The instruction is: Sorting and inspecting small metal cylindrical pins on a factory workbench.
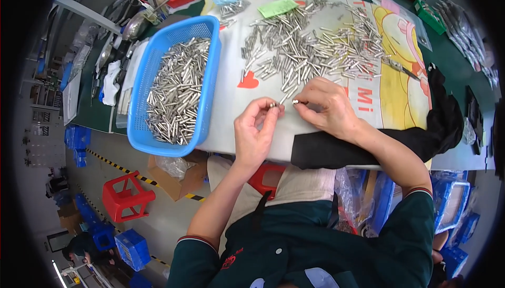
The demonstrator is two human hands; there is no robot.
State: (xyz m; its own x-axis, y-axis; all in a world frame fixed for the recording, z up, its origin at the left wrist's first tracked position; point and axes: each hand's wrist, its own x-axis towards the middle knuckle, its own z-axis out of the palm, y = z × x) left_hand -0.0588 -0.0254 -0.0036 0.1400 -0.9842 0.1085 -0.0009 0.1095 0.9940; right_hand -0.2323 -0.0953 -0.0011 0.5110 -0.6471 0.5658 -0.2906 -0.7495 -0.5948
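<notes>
**Two hands pinching small metal pins over a cloth-covered table**

Seen from above, the person's left hand (254, 135) held a small silver metal pin (273, 105) pinched between the thumb and forefinger, its fingers (267, 121) pressed together around it. The pin sat at the very fingertips, just above the near edge of the table (452, 57). It looked short, shiny and cylindrical; it was too small to tell which way its long axis ran.

Just beside it, the right hand (327, 107) lay knuckles up on the cloth, its fingers curled and closed on a second pin (295, 101). Only the bright tip of that pin showed, poking out toward the left hand. The two pins were close together but apart.

Right behind the hands, a wide loose heap of pins (310, 43) of the same kind lay scattered over a white printed cloth (231, 104), pointing every which way. To the left stood a blue plastic basket (208, 85) with perforated walls, partly filled with more of them. A black sleeve-like cloth (336, 148) lay under the right forearm. A small green slip (277, 7) rested at the far side of the heap. A red stool (125, 196) stood on the floor below.
</notes>
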